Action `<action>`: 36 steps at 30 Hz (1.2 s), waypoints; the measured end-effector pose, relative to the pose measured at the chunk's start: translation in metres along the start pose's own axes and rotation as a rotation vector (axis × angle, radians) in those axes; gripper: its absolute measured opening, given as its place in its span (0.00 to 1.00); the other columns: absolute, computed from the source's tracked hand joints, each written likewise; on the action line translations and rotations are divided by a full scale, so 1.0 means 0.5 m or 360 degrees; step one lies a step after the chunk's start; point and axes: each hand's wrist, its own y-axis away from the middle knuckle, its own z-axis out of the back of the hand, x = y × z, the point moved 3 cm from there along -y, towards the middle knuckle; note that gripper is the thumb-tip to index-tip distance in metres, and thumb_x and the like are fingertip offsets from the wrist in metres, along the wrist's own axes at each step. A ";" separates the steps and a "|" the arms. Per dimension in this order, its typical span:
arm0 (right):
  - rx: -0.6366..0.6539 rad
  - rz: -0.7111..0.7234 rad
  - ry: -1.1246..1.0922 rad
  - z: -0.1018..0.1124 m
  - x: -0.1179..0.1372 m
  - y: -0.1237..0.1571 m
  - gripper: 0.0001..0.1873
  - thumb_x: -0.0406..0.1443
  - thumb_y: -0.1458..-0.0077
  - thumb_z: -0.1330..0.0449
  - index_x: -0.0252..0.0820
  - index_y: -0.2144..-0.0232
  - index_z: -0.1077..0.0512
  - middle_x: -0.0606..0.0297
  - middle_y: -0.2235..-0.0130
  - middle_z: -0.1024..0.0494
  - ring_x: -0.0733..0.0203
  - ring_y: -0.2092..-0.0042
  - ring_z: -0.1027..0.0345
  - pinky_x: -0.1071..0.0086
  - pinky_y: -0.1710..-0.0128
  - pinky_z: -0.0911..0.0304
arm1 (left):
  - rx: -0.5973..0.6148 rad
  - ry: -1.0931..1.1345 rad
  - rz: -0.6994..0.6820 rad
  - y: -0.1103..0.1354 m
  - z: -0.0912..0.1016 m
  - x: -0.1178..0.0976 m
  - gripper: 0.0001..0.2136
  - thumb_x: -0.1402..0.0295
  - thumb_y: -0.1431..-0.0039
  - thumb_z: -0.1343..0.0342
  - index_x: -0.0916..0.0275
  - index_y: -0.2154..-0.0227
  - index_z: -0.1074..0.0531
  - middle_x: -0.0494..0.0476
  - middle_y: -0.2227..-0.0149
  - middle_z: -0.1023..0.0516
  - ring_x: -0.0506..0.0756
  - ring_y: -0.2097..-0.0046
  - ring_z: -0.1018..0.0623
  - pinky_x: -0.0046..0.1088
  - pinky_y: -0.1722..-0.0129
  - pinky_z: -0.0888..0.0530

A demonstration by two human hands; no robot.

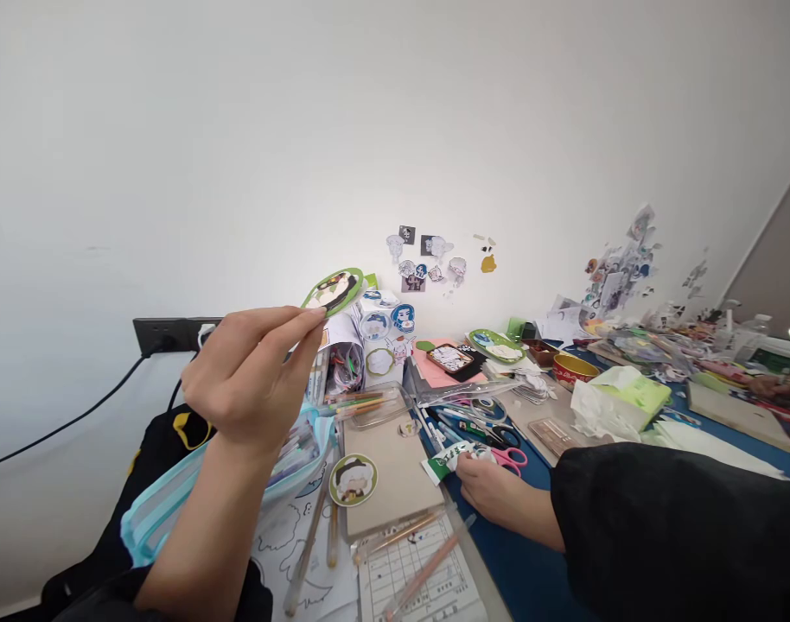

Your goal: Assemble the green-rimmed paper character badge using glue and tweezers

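My left hand (252,363) is raised on the left, its fingers pinching the edge of a round green-bordered paper cut-out (335,292) with a drawn figure. A similar round cut-out (353,480) with a white-haired figure lies on a beige board (395,471) below. Low over the table, my right hand (489,488) is closed on a green and white tube (445,462) with printed lettering. Just behind that hand lie pink-handled scissors (508,460) and several pens. Part of the tube is hidden by my fingers.
A light-blue zip pouch (175,501) sits beneath my left forearm. Several brushes and pens lie near a printed sheet (427,579). Farther back are a green palette (497,345), a red and yellow bowl (575,369) and a tissue pack (628,396). Another person's hand (774,386) shows far right.
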 end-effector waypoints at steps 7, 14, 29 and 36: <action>-0.0029 -0.0045 -0.0175 -0.016 -0.065 -0.028 0.16 0.39 0.36 0.42 0.40 0.49 0.31 0.57 0.48 0.27 0.56 0.53 0.28 0.57 0.54 0.29 | 0.0090 -0.0017 0.0045 0.000 0.000 -0.002 0.17 0.84 0.54 0.34 0.56 0.64 0.21 0.54 0.71 0.19 0.56 0.71 0.21 0.31 0.74 0.25; -0.0076 0.0083 -0.0223 -0.059 -0.080 -0.171 0.15 0.39 0.37 0.41 0.38 0.50 0.30 0.58 0.50 0.26 0.56 0.54 0.27 0.57 0.55 0.28 | 0.0070 -0.0027 0.0022 -0.004 0.001 -0.008 0.13 0.83 0.53 0.34 0.60 0.66 0.22 0.55 0.72 0.18 0.54 0.72 0.20 0.28 0.74 0.24; -0.0515 0.0010 -0.0266 0.004 -0.051 -0.153 0.11 0.36 0.37 0.41 0.35 0.55 0.28 0.58 0.54 0.23 0.56 0.54 0.27 0.55 0.51 0.31 | 0.0023 -0.0004 0.0087 -0.008 0.010 -0.006 0.13 0.83 0.52 0.34 0.60 0.66 0.22 0.54 0.71 0.18 0.53 0.71 0.20 0.27 0.73 0.23; -0.1150 -0.0494 -0.0771 0.178 -0.184 -0.017 0.13 0.30 0.35 0.48 0.40 0.70 0.28 0.59 0.67 0.22 0.57 0.56 0.31 0.64 0.53 0.38 | 0.0064 0.0111 -0.0130 -0.023 0.014 -0.049 0.14 0.85 0.54 0.34 0.62 0.67 0.21 0.55 0.70 0.18 0.55 0.70 0.18 0.29 0.71 0.20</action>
